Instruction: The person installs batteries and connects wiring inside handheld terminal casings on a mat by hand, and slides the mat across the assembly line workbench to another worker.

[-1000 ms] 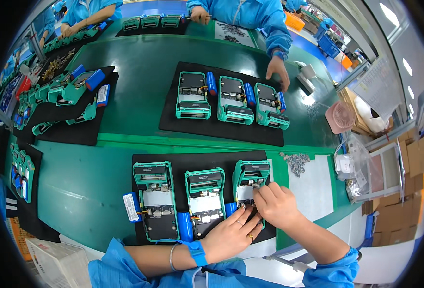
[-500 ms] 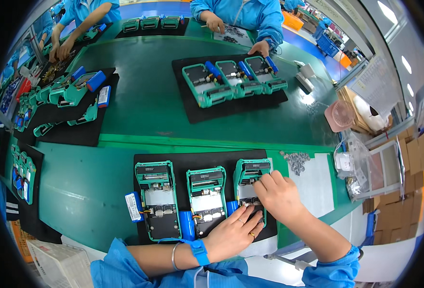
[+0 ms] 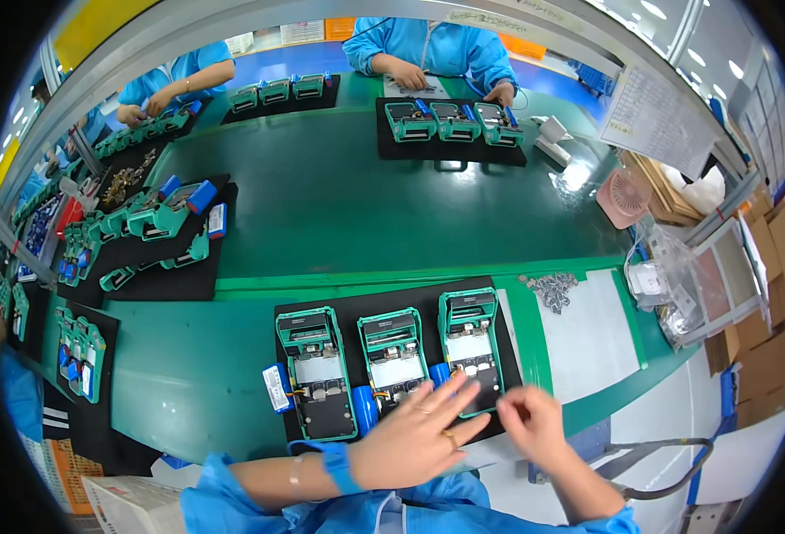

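Three green-framed electronic housings stand in a row on a black mat [image 3: 348, 311] before me: a left housing [image 3: 321, 369], a middle housing [image 3: 392, 354] and a right housing [image 3: 471, 343]. Each shows a dark board and a pale panel. Blue battery packs [image 3: 277, 388] lie beside them, some joined by wires. My left hand [image 3: 414, 438], fingers spread, hovers over the near ends of the middle and right housings, holding nothing visible. Just right of the right housing is my right hand [image 3: 535, 427], its fingers curled together and blurred; anything inside them is hidden.
Small metal parts [image 3: 552, 292] are heaped beside a white sheet [image 3: 592, 343] at right. Across the table a co-worker's hand [image 3: 502, 93] touches another mat of housings [image 3: 454, 151]. More housings [image 3: 157, 218] lie at left. A pink fan [image 3: 625, 194] stands at the right edge.
My right hand has come off the right housing toward me and to the right. My left hand has lifted, fingers spreading. The co-worker's mat has shifted farther away; my view has tilted up.
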Demonstrator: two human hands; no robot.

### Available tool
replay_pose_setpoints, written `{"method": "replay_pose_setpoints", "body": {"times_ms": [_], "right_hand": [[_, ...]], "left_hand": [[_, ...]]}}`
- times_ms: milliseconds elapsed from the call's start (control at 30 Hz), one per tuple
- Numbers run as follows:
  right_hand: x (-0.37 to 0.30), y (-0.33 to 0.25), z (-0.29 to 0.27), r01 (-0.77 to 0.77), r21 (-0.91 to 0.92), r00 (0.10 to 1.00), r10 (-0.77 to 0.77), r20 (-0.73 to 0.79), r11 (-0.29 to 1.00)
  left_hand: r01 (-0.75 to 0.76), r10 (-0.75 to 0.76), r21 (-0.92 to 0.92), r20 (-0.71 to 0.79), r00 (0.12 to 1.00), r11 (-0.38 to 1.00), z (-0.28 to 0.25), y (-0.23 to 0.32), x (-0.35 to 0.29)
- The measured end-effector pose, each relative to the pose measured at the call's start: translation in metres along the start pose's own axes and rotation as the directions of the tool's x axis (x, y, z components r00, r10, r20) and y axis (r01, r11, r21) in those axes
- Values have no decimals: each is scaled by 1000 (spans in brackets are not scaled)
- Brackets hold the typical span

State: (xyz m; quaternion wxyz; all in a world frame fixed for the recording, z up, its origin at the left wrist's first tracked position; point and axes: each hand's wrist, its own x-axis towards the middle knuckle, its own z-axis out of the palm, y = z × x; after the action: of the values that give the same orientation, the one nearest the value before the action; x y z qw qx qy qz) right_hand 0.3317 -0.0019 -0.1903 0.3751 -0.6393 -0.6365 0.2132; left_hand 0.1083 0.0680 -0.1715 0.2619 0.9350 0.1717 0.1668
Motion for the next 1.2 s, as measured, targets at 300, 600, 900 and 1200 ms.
{"method": "replay_pose_setpoints", "body": {"times_ms": [300, 600, 900, 1200], "right_hand": [[-74, 3, 8, -739, 642, 674, 198, 712, 205], [-76, 7, 14, -686, 727, 716, 151, 682, -27], [-73, 10, 11, -698, 716, 714, 109, 692, 18], [-68, 10, 9, -731, 672, 681, 68, 729, 114]], "left_hand": [[658, -639, -50, -306, 706, 751, -121, -132, -17], [763, -745, -110, 169, 645, 636, -119, -174, -15], [675, -696, -372, 99, 711, 637, -117, -155, -31], [714, -749, -391, 89, 657, 580, -122, -136, -45]]}}
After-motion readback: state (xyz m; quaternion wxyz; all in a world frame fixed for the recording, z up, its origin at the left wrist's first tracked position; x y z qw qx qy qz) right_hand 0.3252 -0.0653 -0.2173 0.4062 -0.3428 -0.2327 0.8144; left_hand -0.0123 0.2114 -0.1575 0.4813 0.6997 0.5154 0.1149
